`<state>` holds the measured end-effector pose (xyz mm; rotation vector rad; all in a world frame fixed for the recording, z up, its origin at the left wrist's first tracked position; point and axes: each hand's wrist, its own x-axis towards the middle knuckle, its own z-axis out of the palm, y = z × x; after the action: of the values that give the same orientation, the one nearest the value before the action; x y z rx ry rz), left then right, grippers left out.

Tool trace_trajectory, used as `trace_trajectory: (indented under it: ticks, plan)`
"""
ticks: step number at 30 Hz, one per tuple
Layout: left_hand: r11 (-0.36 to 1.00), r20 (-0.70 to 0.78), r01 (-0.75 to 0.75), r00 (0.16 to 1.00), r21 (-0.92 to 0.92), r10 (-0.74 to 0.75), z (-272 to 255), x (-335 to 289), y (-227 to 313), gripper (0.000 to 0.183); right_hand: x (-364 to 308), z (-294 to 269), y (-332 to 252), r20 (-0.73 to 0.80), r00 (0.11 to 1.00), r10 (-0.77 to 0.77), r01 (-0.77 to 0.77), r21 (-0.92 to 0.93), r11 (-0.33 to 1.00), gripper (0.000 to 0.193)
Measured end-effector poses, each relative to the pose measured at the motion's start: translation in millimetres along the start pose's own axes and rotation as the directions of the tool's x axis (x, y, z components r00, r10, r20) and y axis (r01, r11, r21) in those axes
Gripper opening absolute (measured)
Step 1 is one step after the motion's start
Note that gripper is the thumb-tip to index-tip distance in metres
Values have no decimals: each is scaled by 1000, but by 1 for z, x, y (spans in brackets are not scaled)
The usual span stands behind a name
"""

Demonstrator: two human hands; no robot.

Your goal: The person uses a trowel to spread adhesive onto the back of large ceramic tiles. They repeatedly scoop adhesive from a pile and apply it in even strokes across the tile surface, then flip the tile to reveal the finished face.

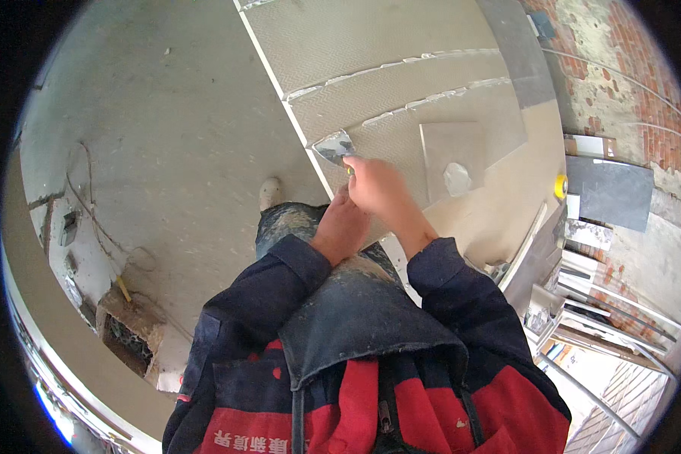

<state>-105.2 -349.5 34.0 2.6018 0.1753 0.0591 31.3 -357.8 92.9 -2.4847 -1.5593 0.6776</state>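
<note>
1. The right grip [377,185] is closed around the handle of a putty knife [336,147]; the blade, smeared with dark and pale marks, is over the left edge of a textured panel [386,72].
2. The left grip [342,227] is just below, against the right one; its fingers are hidden, so I cannot tell how far it is open, or whether it holds anything.
3. White paste ridges [401,64] cross the panel.
4. To the right, a square tile [445,144] with a putty lump [457,179] occupies the space beside the right forearm.
5. The desk [543,144] extends towards a yellow tape roll [561,186] and a grey slab [620,191] near the brick wall [609,79].
6. At left, a cable [92,208] lies on the floor [174,129].
</note>
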Motion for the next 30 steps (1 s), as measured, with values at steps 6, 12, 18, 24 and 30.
trace_trajectory:
  ticks: [6, 12, 18, 24, 30]
  plan:
    - [1000, 4, 8, 1000, 13, -8, -14, -1, 0, 43, 14, -69, 5, 36, 997, 69, -69, -14, 998, 34]
    - [999, -65, -6, 998, 37, 8, -9, 3, 2, 36, 8, -24, 43, -26, 996, 91, -89, 61, 994, 36]
    - [999, -121, -18, 992, 46, 23, -11, 6, 1, 32, 20, -39, 48, 81, 996, 45, -39, -78, 996, 37]
    - [999, -99, -9, 995, 45, 14, -12, 6, 4, 32, 14, -85, 58, -91, 993, 75, -75, -2, 997, 35]
    - [998, -20, 9, 1000, 57, -8, -8, 4, 6, 40, 10, -40, 101, -64, 990, 124, -123, 27, 992, 34]
